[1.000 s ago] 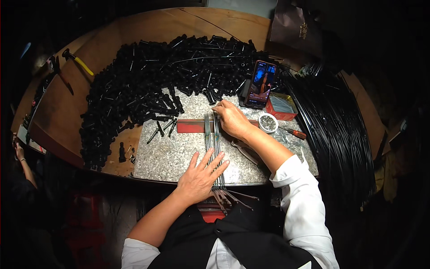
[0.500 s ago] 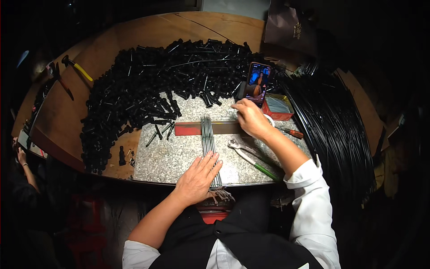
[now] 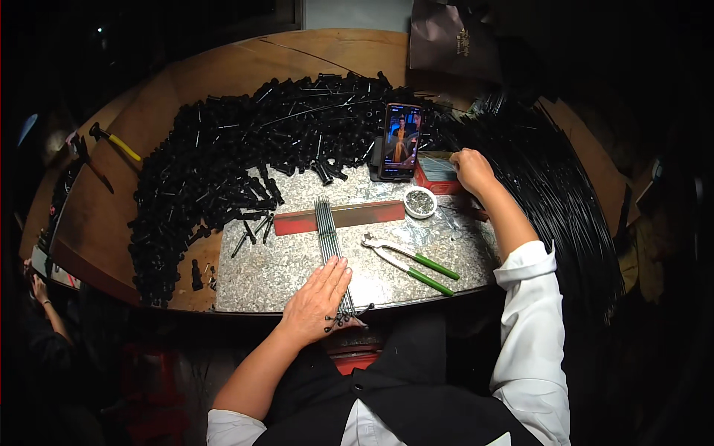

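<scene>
My left hand [image 3: 316,301] lies flat, fingers stretched, on a row of thin dark metal rods [image 3: 327,236]. Black knobbed ends of the rods stick out past the table's front edge. Their far ends rest across a long red-and-brown bar [image 3: 297,221]. My right hand [image 3: 473,172] is at the right end of a red box [image 3: 435,186] holding thin pale sticks or wires, its fingers curled together. Whatever is between those fingers is hidden. Left of this hand stands a white round dish [image 3: 421,202] of small metal bits. Green-handled pincers [image 3: 413,265] lie nearer me.
A speckled stone slab [image 3: 256,279] forms the work surface. Behind it is a big heap of black tubular parts [image 3: 223,141]. A lit phone [image 3: 401,141] stands upright. Long black rods [image 3: 550,193] fill the right side. A yellow-handled hammer [image 3: 119,145] rests at the left rim.
My right hand has moved right from above the bar to the red box, uncovering the dish and pincers. My left hand stays on the rods. The whole view has shifted slightly.
</scene>
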Action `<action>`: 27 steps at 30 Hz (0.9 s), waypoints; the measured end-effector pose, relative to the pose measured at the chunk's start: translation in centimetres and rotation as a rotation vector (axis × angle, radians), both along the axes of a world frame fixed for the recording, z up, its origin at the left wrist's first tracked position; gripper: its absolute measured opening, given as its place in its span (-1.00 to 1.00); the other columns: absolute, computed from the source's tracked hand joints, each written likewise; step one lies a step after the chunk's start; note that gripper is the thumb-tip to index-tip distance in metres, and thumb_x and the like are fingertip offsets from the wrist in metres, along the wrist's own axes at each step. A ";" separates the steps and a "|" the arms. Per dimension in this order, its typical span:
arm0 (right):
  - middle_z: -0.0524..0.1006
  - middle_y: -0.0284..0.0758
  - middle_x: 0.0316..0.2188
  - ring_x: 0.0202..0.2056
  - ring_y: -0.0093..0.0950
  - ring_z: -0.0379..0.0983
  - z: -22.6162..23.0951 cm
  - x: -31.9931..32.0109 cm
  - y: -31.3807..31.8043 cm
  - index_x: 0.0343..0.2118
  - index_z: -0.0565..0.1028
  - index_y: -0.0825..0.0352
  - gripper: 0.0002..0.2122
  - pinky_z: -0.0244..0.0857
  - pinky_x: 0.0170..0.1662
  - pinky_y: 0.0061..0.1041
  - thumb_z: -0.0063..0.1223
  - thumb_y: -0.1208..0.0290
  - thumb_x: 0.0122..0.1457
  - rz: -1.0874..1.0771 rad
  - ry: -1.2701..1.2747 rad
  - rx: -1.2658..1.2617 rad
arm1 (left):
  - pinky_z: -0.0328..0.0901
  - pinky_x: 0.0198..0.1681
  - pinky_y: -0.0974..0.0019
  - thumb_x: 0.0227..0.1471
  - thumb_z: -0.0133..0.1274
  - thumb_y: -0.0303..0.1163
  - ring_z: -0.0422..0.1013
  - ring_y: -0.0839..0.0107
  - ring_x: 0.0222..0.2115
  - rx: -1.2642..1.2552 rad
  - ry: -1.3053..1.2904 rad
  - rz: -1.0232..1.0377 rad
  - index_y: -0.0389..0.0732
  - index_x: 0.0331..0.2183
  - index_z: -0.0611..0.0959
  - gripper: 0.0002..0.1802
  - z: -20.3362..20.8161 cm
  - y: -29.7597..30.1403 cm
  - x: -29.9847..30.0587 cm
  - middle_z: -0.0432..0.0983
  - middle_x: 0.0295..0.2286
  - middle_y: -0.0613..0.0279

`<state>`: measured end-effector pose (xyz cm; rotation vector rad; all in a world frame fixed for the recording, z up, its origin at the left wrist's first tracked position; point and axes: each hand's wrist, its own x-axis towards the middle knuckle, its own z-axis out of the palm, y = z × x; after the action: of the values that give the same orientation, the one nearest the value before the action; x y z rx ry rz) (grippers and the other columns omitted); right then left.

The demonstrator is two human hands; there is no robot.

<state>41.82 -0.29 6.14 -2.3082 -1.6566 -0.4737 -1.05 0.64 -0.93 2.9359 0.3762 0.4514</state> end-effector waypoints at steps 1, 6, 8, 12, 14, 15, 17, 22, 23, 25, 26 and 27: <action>0.54 -0.11 -0.37 -0.26 -0.15 0.48 -0.3 0.6 0.2 -0.38 0.60 0.31 -0.83 0.37 -0.16 -0.29 0.02 0.58 -0.04 -0.040 -0.003 -0.042 | 0.01 0.22 0.07 -0.18 0.09 0.22 0.02 0.04 0.20 0.003 0.005 0.005 -0.44 0.08 0.29 0.01 -0.1 0.0 0.0 0.13 0.13 -0.13; 0.57 -0.12 -0.37 -0.26 -0.17 0.52 -0.4 0.6 1.5 -0.42 0.62 0.27 -0.83 0.41 -0.20 -0.28 0.01 0.57 -0.05 -0.127 -0.033 -0.187 | 0.00 0.22 0.08 -0.11 0.02 0.22 0.05 0.04 0.19 0.053 0.029 0.006 -0.40 0.09 0.29 -0.04 -0.1 -0.1 -0.1 0.14 0.13 -0.11; 0.56 -0.09 -0.36 -0.26 -0.16 0.52 -0.4 0.4 1.8 -0.42 0.61 0.30 -0.85 0.42 -0.19 -0.28 0.01 0.56 -0.04 -0.096 -0.059 -0.280 | 0.01 0.21 0.08 -0.09 0.01 0.20 0.05 0.04 0.19 0.064 0.025 0.001 -0.35 0.10 0.30 -0.07 -0.4 0.0 -0.2 0.14 0.13 -0.10; 0.56 -0.06 -0.35 -0.24 -0.16 0.51 -1.2 0.4 2.5 -0.32 0.62 0.26 -0.78 0.39 -0.14 -0.30 0.05 0.56 -0.07 -0.119 -0.078 -0.341 | 0.04 0.20 0.05 -0.08 0.03 0.17 0.06 0.02 0.18 0.086 0.023 -0.013 -0.21 0.09 0.35 -0.17 0.0 -0.1 0.0 0.17 0.12 -0.07; 0.56 -0.06 -0.33 -0.24 -0.16 0.51 -2.2 1.4 2.7 -0.30 0.62 0.25 -0.76 0.39 -0.13 -0.30 0.05 0.57 -0.07 -0.083 -0.072 -0.364 | 0.05 0.19 0.03 -0.11 0.08 0.17 0.07 0.01 0.18 0.043 0.008 -0.024 -0.22 0.07 0.39 -0.17 0.4 -0.2 0.2 0.18 0.11 -0.07; 0.56 -0.06 -0.33 -0.24 -0.16 0.51 -2.2 1.4 2.7 -0.30 0.62 0.25 -0.76 0.39 -0.13 -0.30 0.05 0.57 -0.07 -0.082 -0.072 -0.365 | 0.05 0.19 0.03 -0.11 0.09 0.16 0.07 0.01 0.18 0.036 0.009 -0.027 -0.22 0.07 0.38 -0.16 0.4 -0.1 0.2 0.18 0.11 -0.06; 0.56 -0.06 -0.34 -0.26 -0.14 0.52 -2.2 1.5 2.5 -0.42 0.60 0.37 -0.84 0.43 -0.20 -0.28 -0.02 0.59 -0.04 -0.052 -0.093 -0.330 | 0.06 0.19 0.04 -0.12 0.10 0.15 0.07 0.01 0.18 0.027 0.009 -0.030 -0.23 0.07 0.38 -0.16 0.5 0.0 0.3 0.19 0.11 -0.05; 0.56 -0.08 -0.38 -0.27 -0.13 0.51 -1.8 0.4 2.8 -0.44 0.60 0.33 -0.85 0.39 -0.17 -0.28 0.01 0.57 -0.07 -0.059 -0.159 -0.391 | 0.08 0.19 0.07 -0.02 -0.01 -0.27 0.06 0.09 0.19 0.012 0.023 -0.025 -0.23 0.10 0.34 -0.38 0.4 0.1 0.0 0.17 0.13 0.00; 0.56 -0.09 -0.39 -0.28 -0.13 0.51 -2.0 0.5 2.7 -0.47 0.59 0.35 -0.87 0.39 -0.19 -0.27 -0.01 0.57 -0.07 -0.040 -0.185 -0.390 | 0.08 0.19 0.07 -0.02 -0.01 -0.27 0.06 0.09 0.19 0.009 0.021 -0.022 -0.23 0.10 0.34 -0.38 0.4 0.1 0.1 0.17 0.13 0.00; 0.55 -0.10 -0.38 -0.27 -0.14 0.50 -2.3 1.1 2.4 -0.47 0.57 0.36 -0.87 0.39 -0.19 -0.27 -0.03 0.58 -0.07 0.002 -0.211 -0.341 | 0.09 0.18 0.08 -0.12 -0.06 -0.49 0.07 0.10 0.19 -0.002 -0.003 -0.023 -0.23 0.10 0.34 -0.35 0.5 -0.1 0.1 0.17 0.13 0.02; 0.53 -0.12 -0.36 -0.26 -0.15 0.49 -2.5 1.3 2.3 -0.46 0.55 0.37 -0.87 0.39 -0.20 -0.27 -0.05 0.59 -0.06 0.043 -0.233 -0.291 | 0.09 0.18 0.08 -0.12 -0.06 -0.49 0.07 0.10 0.19 -0.003 -0.005 -0.021 -0.23 0.10 0.34 -0.35 0.4 -0.1 0.1 0.17 0.13 0.02; 0.53 -0.12 -0.36 -0.26 -0.15 0.49 -2.3 0.9 2.1 -0.46 0.55 0.37 -0.87 0.39 -0.20 -0.27 -0.05 0.59 -0.06 0.046 -0.236 -0.294 | 0.09 0.18 0.08 -0.13 -0.05 -0.51 0.07 0.10 0.19 0.007 -0.002 -0.020 -0.24 0.10 0.34 -0.35 0.1 0.0 0.1 0.18 0.13 0.01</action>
<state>42.71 1.80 3.88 -2.4924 -2.0044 -0.5423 -0.98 0.65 -0.81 2.9432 0.3452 0.4536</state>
